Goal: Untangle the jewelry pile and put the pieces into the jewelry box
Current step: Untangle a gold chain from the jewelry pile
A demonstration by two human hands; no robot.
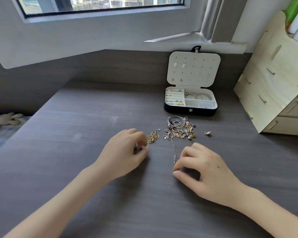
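Note:
A tangled jewelry pile of silver hoops, gold chains and small beads lies on the dark desk, in front of the jewelry box. The box stands open, its white lid upright with earrings pinned in it, its compartments holding rings and bangles. A silver chain trails from the pile toward me. My right hand pinches that chain's near end. A separate gold chain lies left of the pile, and my left hand pinches its lower end with curled fingers. A small loose earring sits right of the pile.
A pale wooden drawer organizer stands at the right edge of the desk. A window sill and wall run behind the box. A bed with patterned fabric lies beyond the desk's left edge.

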